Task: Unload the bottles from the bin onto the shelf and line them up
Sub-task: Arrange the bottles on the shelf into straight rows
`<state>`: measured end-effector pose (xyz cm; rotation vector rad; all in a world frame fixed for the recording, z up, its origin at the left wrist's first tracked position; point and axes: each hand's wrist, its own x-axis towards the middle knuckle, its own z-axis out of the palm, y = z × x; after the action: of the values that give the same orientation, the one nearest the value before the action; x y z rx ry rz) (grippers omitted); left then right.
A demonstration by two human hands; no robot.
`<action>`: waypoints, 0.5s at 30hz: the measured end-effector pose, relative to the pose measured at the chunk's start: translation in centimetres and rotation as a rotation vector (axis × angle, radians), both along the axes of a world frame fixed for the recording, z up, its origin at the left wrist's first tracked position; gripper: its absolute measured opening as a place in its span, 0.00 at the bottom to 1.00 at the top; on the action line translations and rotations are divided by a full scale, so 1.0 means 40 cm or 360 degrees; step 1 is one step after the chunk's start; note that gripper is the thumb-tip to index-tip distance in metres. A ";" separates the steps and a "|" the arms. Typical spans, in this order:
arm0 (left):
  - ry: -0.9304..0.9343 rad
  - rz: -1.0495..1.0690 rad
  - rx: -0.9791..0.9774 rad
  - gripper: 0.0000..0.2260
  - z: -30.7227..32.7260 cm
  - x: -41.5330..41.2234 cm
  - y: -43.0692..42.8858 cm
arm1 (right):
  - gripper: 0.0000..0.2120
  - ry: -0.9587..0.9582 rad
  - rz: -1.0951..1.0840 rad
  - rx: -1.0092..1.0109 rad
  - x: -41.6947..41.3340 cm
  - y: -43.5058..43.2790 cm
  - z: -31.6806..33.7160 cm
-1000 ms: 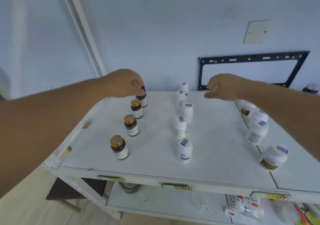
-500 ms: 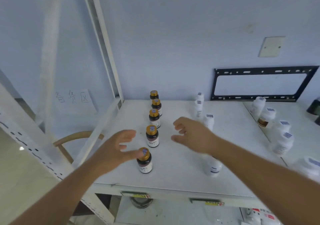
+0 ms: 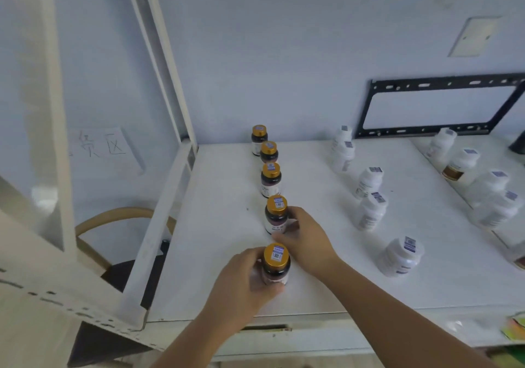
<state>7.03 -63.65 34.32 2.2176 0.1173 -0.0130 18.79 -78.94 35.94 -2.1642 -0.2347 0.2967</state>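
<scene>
Several dark bottles with gold caps stand in a line on the white shelf (image 3: 221, 254), running away from me. My left hand (image 3: 244, 282) grips the nearest gold-capped bottle (image 3: 276, 262) from its left side. My right hand (image 3: 305, 240) holds the second gold-capped bottle (image 3: 276, 215) from its right, fingers round its lower body. Further back stand a third gold-capped bottle (image 3: 271, 179) and two more behind it. To the right, several white bottles (image 3: 369, 210) form a second line. No bin is in view.
More white bottles (image 3: 494, 188) stand on the adjoining shelf at the right. A black metal bracket (image 3: 443, 106) hangs on the wall behind. The shelf's white upright post (image 3: 162, 64) rises at the left, with a wooden chair (image 3: 119, 220) beyond it.
Both hands have come back from the far bottles to the front of the gold-capped line. The left hand now grips the nearest bottle and the right holds the second.
</scene>
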 end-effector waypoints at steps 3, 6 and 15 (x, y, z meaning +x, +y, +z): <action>-0.0034 0.0041 -0.0003 0.22 -0.010 0.007 -0.003 | 0.18 -0.0094 -0.0032 -0.0095 0.006 0.015 -0.004; 0.0109 -0.0071 -0.0151 0.31 -0.006 0.003 0.021 | 0.22 -0.0063 0.0087 -0.0230 0.020 0.010 0.009; -0.0241 0.0482 -0.0239 0.18 0.182 0.334 0.198 | 0.21 -0.0305 0.0350 -0.0664 0.294 -0.034 0.254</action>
<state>20.40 -55.74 41.59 2.0232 0.3554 0.3026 30.55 -80.29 46.09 -2.5872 -0.5644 0.2804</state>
